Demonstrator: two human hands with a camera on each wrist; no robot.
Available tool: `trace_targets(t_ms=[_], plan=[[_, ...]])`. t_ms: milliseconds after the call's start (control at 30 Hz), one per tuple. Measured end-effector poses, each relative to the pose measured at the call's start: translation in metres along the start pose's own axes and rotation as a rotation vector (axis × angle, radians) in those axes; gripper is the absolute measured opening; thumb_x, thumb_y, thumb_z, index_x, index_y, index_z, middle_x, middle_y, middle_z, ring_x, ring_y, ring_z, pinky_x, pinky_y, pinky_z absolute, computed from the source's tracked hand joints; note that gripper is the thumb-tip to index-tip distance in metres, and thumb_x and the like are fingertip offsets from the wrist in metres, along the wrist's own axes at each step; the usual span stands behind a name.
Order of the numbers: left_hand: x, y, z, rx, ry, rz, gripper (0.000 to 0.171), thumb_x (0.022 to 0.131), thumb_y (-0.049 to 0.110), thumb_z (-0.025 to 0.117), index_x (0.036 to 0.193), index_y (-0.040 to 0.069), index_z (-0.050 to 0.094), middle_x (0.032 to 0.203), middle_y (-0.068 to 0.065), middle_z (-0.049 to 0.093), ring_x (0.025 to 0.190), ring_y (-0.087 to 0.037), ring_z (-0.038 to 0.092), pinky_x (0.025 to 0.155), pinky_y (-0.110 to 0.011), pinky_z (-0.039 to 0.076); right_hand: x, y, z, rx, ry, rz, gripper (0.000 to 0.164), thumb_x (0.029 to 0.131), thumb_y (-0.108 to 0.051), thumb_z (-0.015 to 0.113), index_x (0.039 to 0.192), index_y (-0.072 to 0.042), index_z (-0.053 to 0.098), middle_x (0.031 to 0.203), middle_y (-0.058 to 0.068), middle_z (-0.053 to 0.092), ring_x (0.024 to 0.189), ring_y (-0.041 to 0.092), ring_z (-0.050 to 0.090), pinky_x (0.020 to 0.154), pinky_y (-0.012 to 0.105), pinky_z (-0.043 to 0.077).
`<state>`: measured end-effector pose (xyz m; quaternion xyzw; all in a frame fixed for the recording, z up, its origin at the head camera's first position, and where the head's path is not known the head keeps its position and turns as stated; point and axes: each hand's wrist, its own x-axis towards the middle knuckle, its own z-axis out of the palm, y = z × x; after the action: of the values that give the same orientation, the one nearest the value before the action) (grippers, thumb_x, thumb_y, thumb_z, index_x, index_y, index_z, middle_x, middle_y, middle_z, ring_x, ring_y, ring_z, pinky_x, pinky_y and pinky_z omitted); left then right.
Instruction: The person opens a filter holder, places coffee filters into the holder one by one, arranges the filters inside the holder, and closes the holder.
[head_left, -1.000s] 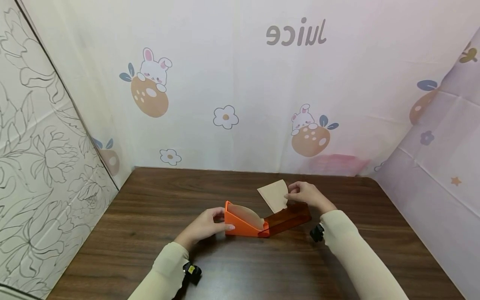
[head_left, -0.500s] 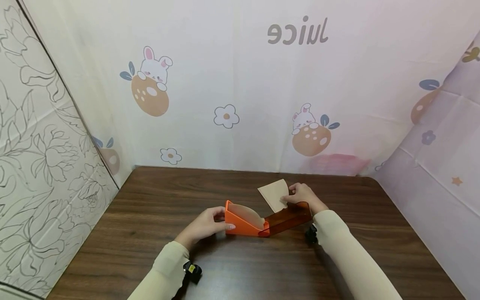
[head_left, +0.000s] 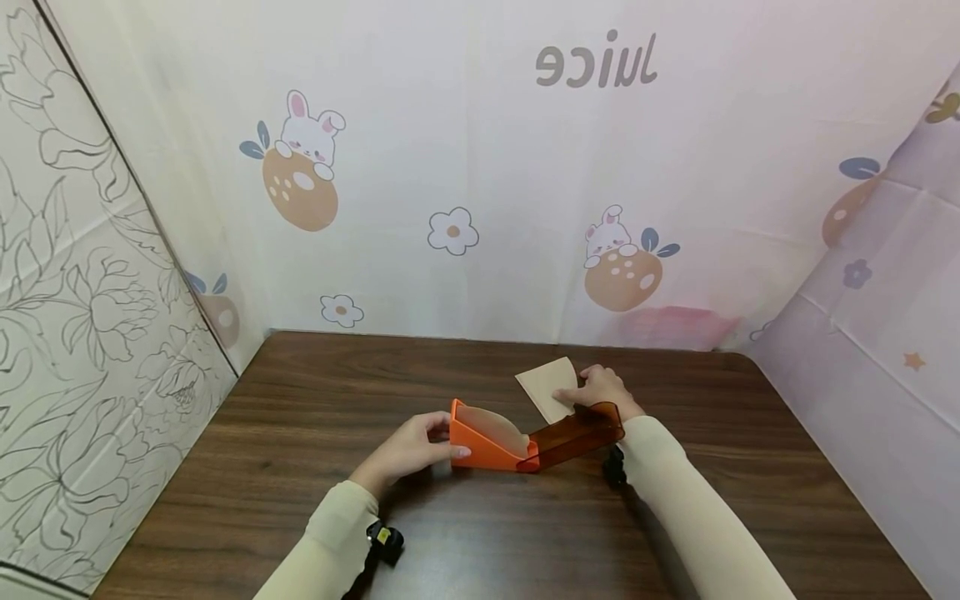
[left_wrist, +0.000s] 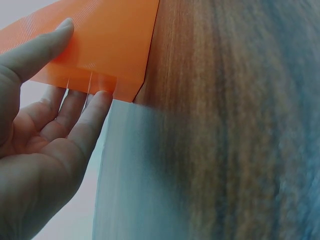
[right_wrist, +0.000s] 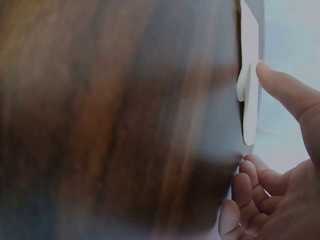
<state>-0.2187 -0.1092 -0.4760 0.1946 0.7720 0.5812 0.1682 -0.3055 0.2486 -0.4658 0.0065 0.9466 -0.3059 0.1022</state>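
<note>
An orange coffee filter holder stands on the table with its see-through brown lid swung open to the right. Fan-shaped paper filters sit inside it. My left hand grips the holder's tall left end; in the left wrist view the thumb lies on the orange wall, with the fingers at the end face. Behind the lid, a loose stack of coffee filters lies flat. My right hand reaches over the stack's right edge, thumb touching the top paper, loosely bent fingers beside it on the table.
The dark wood table ends at a printed curtain at the back. Another patterned curtain borders the right side, and a flower-patterned panel the left. The raised lid stands in front of my right hand.
My right hand has moved left, its thumb sliding from the edge of the filter stack further over it. My left hand, the holder and the stack stay in place.
</note>
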Motion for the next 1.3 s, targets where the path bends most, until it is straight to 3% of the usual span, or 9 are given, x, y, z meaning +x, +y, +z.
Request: trace_targets(t_ms=[200,433,600,900,1100,1300], plan=[[0.000,0.000,0.000,0.000,0.002,-0.003,0.033,0.089,0.021,0.079,0.116,0.007,0.067,0.109,-0.002,0.070,0.106,-0.019,0.063,0.093,-0.035,0.051,-0.005,-0.010,-0.001,-0.047,0.008,0.015,0.085,0.085,-0.049,0.076,0.136,0.013,0.049,0.130,0.033,0.050,0.113,0.045,0.052,0.098,0.060,0.043],[-0.001,0.002,0.001,-0.012,0.002,-0.015,0.034,0.089,0.022,0.079,0.117,0.007,0.067,0.111,-0.002,0.070,0.106,-0.020,0.063,0.093,-0.036,0.051,0.003,-0.007,-0.002,-0.046,-0.018,0.005,0.064,0.086,-0.039,0.079,0.124,0.009,0.062,0.111,0.023,0.064,0.100,0.038,0.055,0.090,0.056,0.048],[-0.001,0.002,0.001,-0.014,0.001,-0.015,0.034,0.089,0.021,0.079,0.117,0.007,0.067,0.111,-0.002,0.070,0.106,-0.020,0.063,0.093,-0.035,0.051,0.011,-0.003,-0.005,-0.104,-0.056,-0.046,0.056,0.086,-0.036,0.079,0.117,0.009,0.066,0.106,0.019,0.068,0.093,0.033,0.059,0.087,0.049,0.050],[0.000,0.002,0.000,-0.004,0.005,-0.008,0.033,0.089,0.021,0.079,0.116,0.007,0.067,0.110,-0.002,0.070,0.106,-0.019,0.063,0.093,-0.036,0.051,0.009,-0.013,-0.009,-0.109,-0.092,-0.046,0.052,0.089,-0.027,0.077,0.119,0.013,0.063,0.112,0.024,0.065,0.087,0.029,0.059,0.081,0.043,0.051],[0.000,0.002,0.000,0.011,0.009,-0.008,0.033,0.088,0.023,0.079,0.115,0.008,0.068,0.109,-0.001,0.070,0.107,-0.019,0.063,0.095,-0.037,0.050,0.007,-0.018,-0.012,-0.100,-0.104,-0.045,0.058,0.088,-0.027,0.078,0.124,0.015,0.059,0.122,0.029,0.061,0.092,0.030,0.060,0.083,0.044,0.051],[0.001,-0.001,0.001,-0.006,0.000,0.004,0.033,0.089,0.021,0.078,0.116,0.006,0.067,0.108,-0.003,0.070,0.105,-0.020,0.063,0.091,-0.034,0.051,0.011,-0.014,-0.015,-0.058,-0.149,-0.047,0.043,0.085,-0.030,0.080,0.104,0.007,0.067,0.092,0.014,0.062,0.078,0.023,0.053,0.071,0.036,0.045]])
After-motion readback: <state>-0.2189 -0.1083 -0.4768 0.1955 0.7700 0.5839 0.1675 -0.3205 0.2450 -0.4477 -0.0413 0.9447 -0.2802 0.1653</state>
